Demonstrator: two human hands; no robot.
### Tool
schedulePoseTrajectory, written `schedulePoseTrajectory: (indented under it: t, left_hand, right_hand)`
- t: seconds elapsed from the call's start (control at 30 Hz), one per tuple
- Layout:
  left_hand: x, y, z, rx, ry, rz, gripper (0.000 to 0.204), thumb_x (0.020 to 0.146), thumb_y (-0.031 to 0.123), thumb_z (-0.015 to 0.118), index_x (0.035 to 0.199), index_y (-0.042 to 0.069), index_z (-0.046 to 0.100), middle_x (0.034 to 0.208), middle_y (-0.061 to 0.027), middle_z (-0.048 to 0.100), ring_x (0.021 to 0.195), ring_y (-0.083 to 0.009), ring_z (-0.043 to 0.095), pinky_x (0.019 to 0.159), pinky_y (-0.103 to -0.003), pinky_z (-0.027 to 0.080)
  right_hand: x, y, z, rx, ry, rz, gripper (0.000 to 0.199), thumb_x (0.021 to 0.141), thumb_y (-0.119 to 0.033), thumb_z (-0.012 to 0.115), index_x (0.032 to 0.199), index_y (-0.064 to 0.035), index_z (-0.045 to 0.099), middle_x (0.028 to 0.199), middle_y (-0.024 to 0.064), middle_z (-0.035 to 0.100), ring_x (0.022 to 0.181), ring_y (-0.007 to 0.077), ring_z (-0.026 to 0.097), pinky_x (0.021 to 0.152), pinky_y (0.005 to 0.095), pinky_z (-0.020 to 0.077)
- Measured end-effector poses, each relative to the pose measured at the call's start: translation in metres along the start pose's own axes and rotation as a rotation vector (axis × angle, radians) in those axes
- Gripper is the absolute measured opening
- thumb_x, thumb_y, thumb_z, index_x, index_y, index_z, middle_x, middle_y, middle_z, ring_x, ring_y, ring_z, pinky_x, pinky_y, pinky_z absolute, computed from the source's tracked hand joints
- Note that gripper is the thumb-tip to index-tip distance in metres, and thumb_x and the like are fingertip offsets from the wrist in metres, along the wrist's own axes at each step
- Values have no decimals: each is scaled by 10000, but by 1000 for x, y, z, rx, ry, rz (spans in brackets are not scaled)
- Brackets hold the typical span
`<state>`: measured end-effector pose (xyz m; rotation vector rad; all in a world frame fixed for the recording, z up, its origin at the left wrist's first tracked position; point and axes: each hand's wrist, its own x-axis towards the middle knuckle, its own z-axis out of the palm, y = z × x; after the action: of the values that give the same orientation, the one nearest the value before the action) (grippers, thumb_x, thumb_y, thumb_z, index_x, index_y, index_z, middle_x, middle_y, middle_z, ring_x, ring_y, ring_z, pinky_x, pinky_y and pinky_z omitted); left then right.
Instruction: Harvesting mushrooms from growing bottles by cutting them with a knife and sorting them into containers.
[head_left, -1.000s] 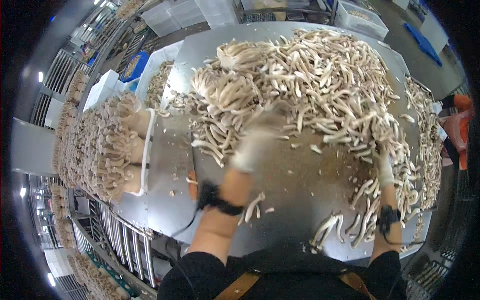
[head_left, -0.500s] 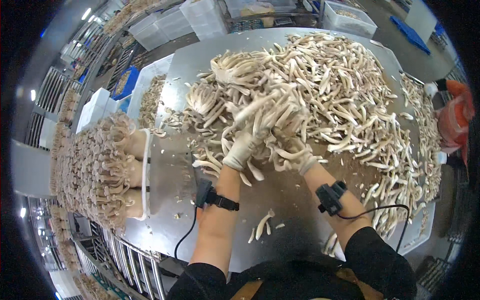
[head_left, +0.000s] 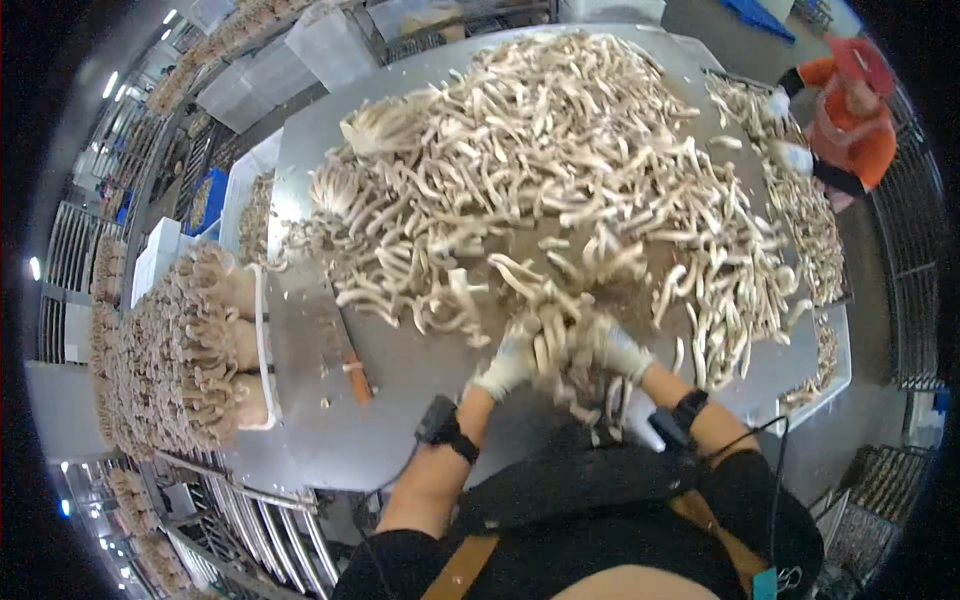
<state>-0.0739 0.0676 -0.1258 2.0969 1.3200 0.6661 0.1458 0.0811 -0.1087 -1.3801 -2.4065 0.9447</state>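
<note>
I have the broad metal worktop [head_left: 330,450] across the middle of my view, its edges bowed by the lens. A heap of mushrooms [head_left: 560,130] with long pale stems covers its far half and runs down the right side; fuller bunches lie along the heap's left edge. To the left I see a white-edged crate [head_left: 265,345] packed with mushroom clusters [head_left: 170,350], caps facing left. Beyond it stand a white bin [head_left: 232,200] of loose pieces and a blue crate [head_left: 210,200]. A metal roller conveyor [head_left: 270,540] shows at lower left, and at far right a co-worker [head_left: 850,140] in orange reaches to the mushrooms lining that side.

My left hand [head_left: 512,358] and right hand [head_left: 618,350], both in off-white gloves, are close together over the near part of the worktop, turned toward each other. A loose handful of stems [head_left: 550,335] sits between them, touching both; through the blur I cannot tell how far the fingers are closed. More blurred stems show just below. Each wrist carries a black device [head_left: 437,420]. Well left of my hands, a knife [head_left: 357,378] with an orange-brown handle lies flat, blade toward the heap.
</note>
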Motion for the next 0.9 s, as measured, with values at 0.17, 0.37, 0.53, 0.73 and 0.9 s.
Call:
schedulePoseTrajectory:
  t: [0.17, 0.37, 0.53, 0.73, 0.9]
  left_hand:
    - [15, 82, -59, -852, 277, -401, 236, 750, 83, 688, 958, -2, 615, 922, -78, 629, 833, -144, 582, 747, -309, 473]
    - [23, 64, -77, -274, 2, -617, 308, 861, 228, 576, 1051, -15, 571, 854, -85, 626, 818, -156, 600, 712, -277, 481]
    - [-18, 73, -94, -333, 298, -702, 325, 862, 285, 590, 927, -33, 604, 687, -79, 602, 597, -120, 560, 534, -280, 440]
    - [-52, 5, -69, 161, 203, -222, 420, 844, 148, 567, 1225, -5, 478, 1024, -104, 610, 800, -150, 593, 665, -267, 496]
    - [-45, 73, -64, -377, 276, -602, 603, 806, 162, 593, 1348, 39, 358, 1291, -180, 463, 1065, -216, 530, 818, -283, 479]
  right_hand:
    - [-19, -13, -74, 1442, -21, 281, 357, 833, -67, 562, 1185, -46, 509, 1186, 49, 544, 1040, 151, 530, 907, 319, 429]
    - [-28, 105, -70, 665, 55, 349, 522, 929, -447, 351, 1250, -47, 448, 1194, 112, 516, 1122, 253, 450, 956, 342, 353]
    - [-30, 68, -106, 1278, 172, 263, 640, 876, -310, 531, 1414, -140, 230, 1403, 177, 296, 1332, 295, 223, 1106, 426, 167]
    - [-28, 109, -137, 1371, 361, 273, 539, 881, -22, 441, 1387, -48, 258, 1265, 175, 474, 1159, 277, 471, 983, 359, 374]
    - [-55, 64, -182, 1473, 413, 148, 499, 935, -273, 444, 1364, -73, 284, 1182, 95, 506, 1005, 210, 531, 849, 349, 455]
